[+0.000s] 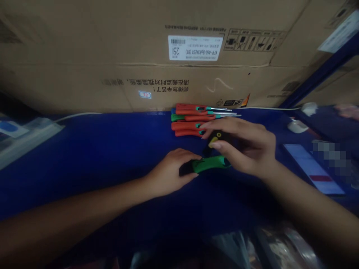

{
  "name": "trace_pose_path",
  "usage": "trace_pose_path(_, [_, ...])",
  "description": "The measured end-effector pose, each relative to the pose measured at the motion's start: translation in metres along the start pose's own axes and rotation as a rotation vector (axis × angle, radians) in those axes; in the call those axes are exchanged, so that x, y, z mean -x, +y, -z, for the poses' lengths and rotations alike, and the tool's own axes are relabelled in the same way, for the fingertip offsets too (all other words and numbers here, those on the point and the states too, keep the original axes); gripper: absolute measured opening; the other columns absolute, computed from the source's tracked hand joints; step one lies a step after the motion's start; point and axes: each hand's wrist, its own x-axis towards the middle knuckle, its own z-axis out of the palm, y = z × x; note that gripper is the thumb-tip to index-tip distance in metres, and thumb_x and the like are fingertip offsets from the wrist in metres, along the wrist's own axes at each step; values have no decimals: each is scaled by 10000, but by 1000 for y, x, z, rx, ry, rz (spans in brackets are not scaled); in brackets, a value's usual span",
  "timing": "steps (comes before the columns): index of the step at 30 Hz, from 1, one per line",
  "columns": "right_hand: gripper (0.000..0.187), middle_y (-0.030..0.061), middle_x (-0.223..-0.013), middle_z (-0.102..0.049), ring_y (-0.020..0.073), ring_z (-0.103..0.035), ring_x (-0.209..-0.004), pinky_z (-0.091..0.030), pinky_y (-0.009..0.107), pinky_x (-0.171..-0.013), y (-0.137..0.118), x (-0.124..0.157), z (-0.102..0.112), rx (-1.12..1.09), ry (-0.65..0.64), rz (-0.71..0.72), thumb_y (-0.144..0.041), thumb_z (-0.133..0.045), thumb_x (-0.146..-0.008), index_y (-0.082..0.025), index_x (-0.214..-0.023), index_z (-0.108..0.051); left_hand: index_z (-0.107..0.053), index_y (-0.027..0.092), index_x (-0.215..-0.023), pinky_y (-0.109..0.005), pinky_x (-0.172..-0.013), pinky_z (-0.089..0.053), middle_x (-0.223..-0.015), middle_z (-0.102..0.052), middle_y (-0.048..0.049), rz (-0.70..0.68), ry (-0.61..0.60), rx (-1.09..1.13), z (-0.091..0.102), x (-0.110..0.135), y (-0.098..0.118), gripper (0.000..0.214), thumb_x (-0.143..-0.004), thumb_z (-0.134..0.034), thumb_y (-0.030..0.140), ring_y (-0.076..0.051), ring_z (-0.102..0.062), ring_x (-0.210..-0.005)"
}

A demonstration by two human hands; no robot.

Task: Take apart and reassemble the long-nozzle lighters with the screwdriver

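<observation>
My left hand [174, 172] is closed on the black butt end of a green-handled screwdriver [210, 163], held level above the blue surface. The screwdriver's tip side points at my right hand [246, 145], and its shaft does not show. Between thumb and fingers, my right hand grips a small black and yellow object [214, 141], just above the green handle; its exact kind is unclear. Right behind lie several red-handled screwdrivers [187, 127] side by side, shafts to the right, with another green handle [177, 117] among them. The right fingertips overlap the nearest red handles.
A large cardboard box [112, 45] forms a wall behind the blue table [84, 149]. On the right are a phone-like flat panel [314, 170] and a white rounded item [297, 126]. Clear plastic packaging [30, 140] lies at left. A white cable [75, 114] runs along the box's base.
</observation>
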Motion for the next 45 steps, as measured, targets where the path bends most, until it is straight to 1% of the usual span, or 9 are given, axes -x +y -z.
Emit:
trace_pose_path(3, [408,78,-1103,-752,193,-713,-961,-586,296,-875,-1,1,-1,173,75,121,-176,-722,-859,-191,-1263,-667,-633,203,-1169,-417,-987,-485,-1153,-708,-63,-7,5,0,0,0,0,362,-825,-744,190,-225,-637,-1075])
trace_pose_path(8, [388,64,-1169,-717,168,-709,-975,-601,306,-821,-2,2,-1,-67,-100,-115,-175,-477,-1001,-212,-1376,-568,-644,205,-1143,-414,-978,-489,-1116,-714,-57,6,6,9,0,0,0,338,-822,-748,190,-225,-641,-1058])
trace_pose_path(15, [442,69,-1168,-720,205,-690,-1044,-565,312,-930,-3,1,3,196,-53,186,-224,-698,-885,-219,-1319,-614,-639,201,-1138,-405,-954,-495,-1082,-708,-53,-3,20,7,-1,1,-1,331,-825,-747,199,-223,-639,-1024])
trace_pose_path(19, [438,88,-1261,-672,194,-664,-1107,-554,349,-957,-6,-2,2,37,-169,3,-153,-495,-980,-197,-1415,-515,-640,204,-1123,-409,-961,-493,-1094,-706,-56,-2,22,19,-1,1,-2,311,-829,-740,208,-225,-638,-1043])
trace_pose_path(25, [375,76,-1126,-727,216,-679,-1026,-567,343,-911,4,0,2,71,-32,80,-224,-744,-843,-195,-1207,-658,-642,213,-1157,-422,-968,-496,-1119,-712,-59,4,10,-11,-1,0,0,343,-829,-743,215,-235,-645,-1053])
trace_pose_path(32, [353,78,-1104,-713,190,-683,-993,-581,350,-860,-5,-1,1,-112,-154,-41,-167,-521,-972,-186,-1318,-588,-644,198,-1151,-427,-975,-491,-1111,-702,-64,14,-3,2,-1,0,-1,335,-831,-744,207,-228,-633,-1050])
trace_pose_path(38, [359,66,-1005,-721,211,-675,-946,-575,333,-850,0,3,-2,174,19,176,-252,-740,-850,-225,-1200,-667,-632,202,-1173,-398,-951,-499,-1100,-702,-50,-18,15,-13,-2,2,-1,353,-838,-742,205,-211,-635,-1033])
trace_pose_path(42, [446,104,-1225,-672,210,-653,-1103,-568,349,-905,-1,3,0,21,-106,-21,-211,-542,-974,-196,-1419,-513,-641,184,-1142,-384,-940,-511,-1074,-700,-56,5,19,3,-1,1,2,322,-838,-742,200,-205,-635,-1011])
trace_pose_path(45, [442,89,-1187,-697,185,-689,-1016,-586,303,-821,0,1,2,-81,-136,-99,-207,-563,-963,-208,-1405,-528,-646,178,-1144,-380,-930,-519,-1071,-697,-63,16,5,-4,0,1,2,320,-839,-741,200,-209,-634,-1011])
